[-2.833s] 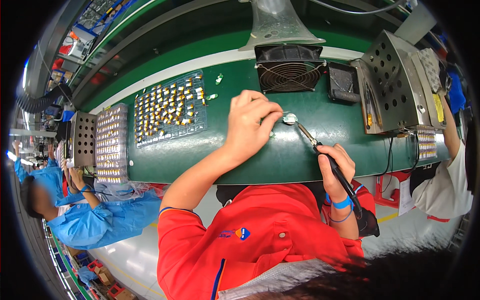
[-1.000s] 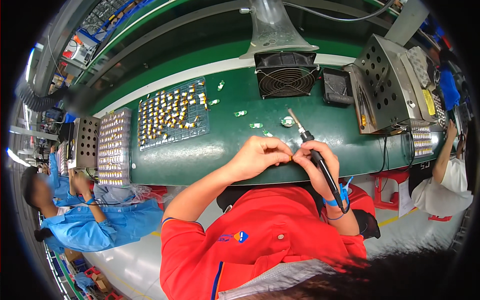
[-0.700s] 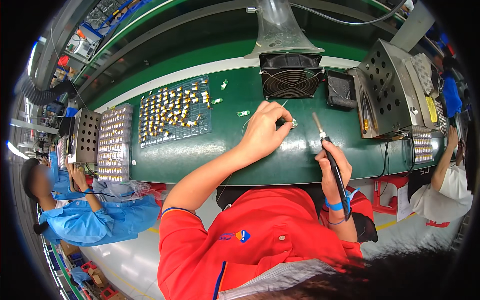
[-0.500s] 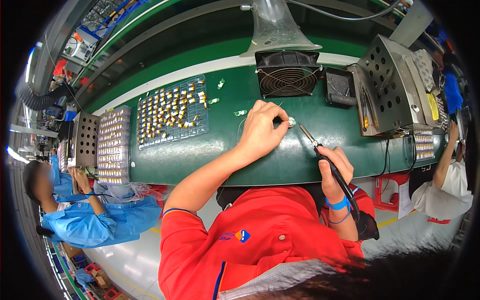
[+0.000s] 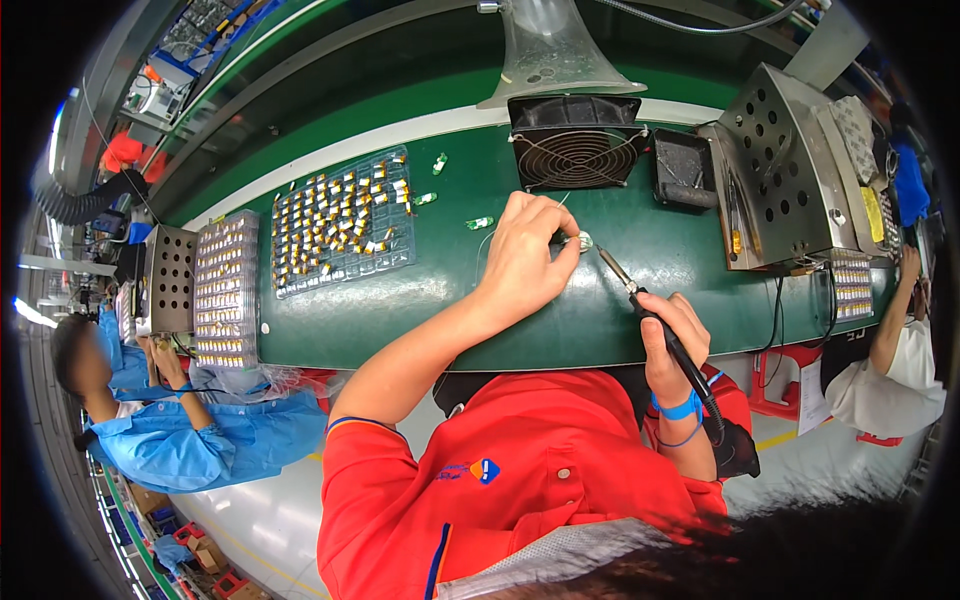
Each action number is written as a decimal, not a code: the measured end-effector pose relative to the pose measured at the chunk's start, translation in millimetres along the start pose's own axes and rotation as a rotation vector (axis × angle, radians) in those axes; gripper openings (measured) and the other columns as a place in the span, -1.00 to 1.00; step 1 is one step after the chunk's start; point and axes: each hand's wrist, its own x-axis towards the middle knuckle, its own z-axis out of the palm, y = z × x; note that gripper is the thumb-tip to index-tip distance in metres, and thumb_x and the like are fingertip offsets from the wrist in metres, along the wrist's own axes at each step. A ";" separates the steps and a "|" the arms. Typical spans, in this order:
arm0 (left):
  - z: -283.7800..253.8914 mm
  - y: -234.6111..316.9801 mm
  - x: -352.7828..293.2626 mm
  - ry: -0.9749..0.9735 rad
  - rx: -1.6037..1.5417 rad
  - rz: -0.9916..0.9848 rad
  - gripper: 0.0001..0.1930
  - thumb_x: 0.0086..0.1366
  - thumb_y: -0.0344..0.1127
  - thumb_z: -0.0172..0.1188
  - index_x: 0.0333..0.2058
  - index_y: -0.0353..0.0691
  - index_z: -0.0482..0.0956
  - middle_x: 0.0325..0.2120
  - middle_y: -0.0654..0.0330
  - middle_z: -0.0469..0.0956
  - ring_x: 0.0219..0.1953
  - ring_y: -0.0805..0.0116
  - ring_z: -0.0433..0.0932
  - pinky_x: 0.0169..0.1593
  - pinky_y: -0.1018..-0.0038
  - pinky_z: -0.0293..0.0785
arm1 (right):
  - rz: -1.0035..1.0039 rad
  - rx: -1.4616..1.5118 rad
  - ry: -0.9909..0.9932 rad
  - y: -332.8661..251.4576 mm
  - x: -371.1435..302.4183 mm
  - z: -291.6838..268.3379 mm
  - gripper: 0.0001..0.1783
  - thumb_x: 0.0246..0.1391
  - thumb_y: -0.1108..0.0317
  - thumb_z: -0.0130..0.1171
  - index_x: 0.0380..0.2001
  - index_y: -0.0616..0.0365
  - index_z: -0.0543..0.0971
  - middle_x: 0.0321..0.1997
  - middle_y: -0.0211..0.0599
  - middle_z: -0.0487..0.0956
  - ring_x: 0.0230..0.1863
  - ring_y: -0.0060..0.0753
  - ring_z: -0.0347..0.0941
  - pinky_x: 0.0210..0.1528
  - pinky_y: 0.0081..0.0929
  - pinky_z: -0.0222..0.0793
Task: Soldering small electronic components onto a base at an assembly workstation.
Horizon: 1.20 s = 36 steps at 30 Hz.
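Silver and tiny, a part point(image 5: 583, 241) sits on the green bench point(image 5: 400, 310) in front of a black fan point(image 5: 580, 155), pinned under the fingertips of the left hand point(image 5: 525, 262). Those fingers are curled and pinching the part at its left edge; the part is too small to tell its exact shape. A thin pale wire point(image 5: 487, 240) loops on the bench just left of that hand. The right hand point(image 5: 672, 335) is clenched around the black handle of a soldering iron point(image 5: 640, 300), held like a pen, its metal tip slanting up and left to touch or nearly touch the part. A blue band circles the right wrist. To do this well, it looks wise to keep the left fingertips clear of the hot tip, brace the right hand against the bench edge, and bring the tip in steadily. Further left lies a clear tray point(image 5: 343, 220) of small yellow and silver pieces, with a few green bits point(image 5: 480, 222) loose between tray and hand. A second tray point(image 5: 225, 290) lies at the bench's left end. To the right stands a perforated metal box point(image 5: 785, 170). A person in blue point(image 5: 190, 435) sits at far left, another in white point(image 5: 890, 370) at far right.
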 end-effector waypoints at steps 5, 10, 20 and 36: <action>-10.8 11.0 -5.3 -0.095 -0.153 -0.112 -0.87 0.11 -0.55 0.22 -0.32 -0.30 0.56 -0.41 0.19 0.52 -0.36 0.35 0.48 -0.27 0.51 0.41 | 0.000 0.023 0.006 -3.6 -1.0 -0.8 -0.76 0.11 0.38 0.15 -0.20 0.33 0.57 -0.60 -0.33 0.41 -0.56 -0.50 0.29 -0.51 -0.58 0.17; -12.7 27.0 -12.3 -0.335 -0.642 -0.597 -0.85 0.22 -0.48 0.21 -0.22 -0.35 0.55 -0.36 0.28 0.56 -0.33 0.58 0.51 -0.21 0.64 0.44 | 0.037 -0.011 0.030 -6.1 6.4 10.7 -0.69 -0.11 0.68 0.26 -0.22 0.24 0.55 -0.43 -0.24 0.58 -0.49 -0.48 0.41 -0.41 -0.59 0.33; -10.5 32.9 -21.1 -0.441 -0.952 -0.694 -0.86 0.23 -0.43 0.23 -0.26 -0.35 0.55 -0.40 0.25 0.56 -0.39 0.59 0.47 -0.27 0.64 0.41 | 0.058 0.186 0.031 -4.1 6.8 21.3 -0.59 -0.08 0.76 0.20 -0.12 0.24 0.44 -0.37 -0.17 0.58 -0.37 -0.47 0.51 -0.34 -0.63 0.43; -2.0 31.0 -36.7 -0.247 -1.159 -0.720 -0.86 0.26 -0.40 0.21 -0.24 -0.30 0.51 -0.43 0.28 0.53 -0.43 0.57 0.44 -0.31 0.66 0.37 | 0.241 0.395 0.033 -7.1 -0.8 27.5 -0.62 -0.02 0.71 0.20 -0.10 0.22 0.45 -0.29 -0.18 0.58 -0.27 -0.47 0.52 -0.20 -0.59 0.42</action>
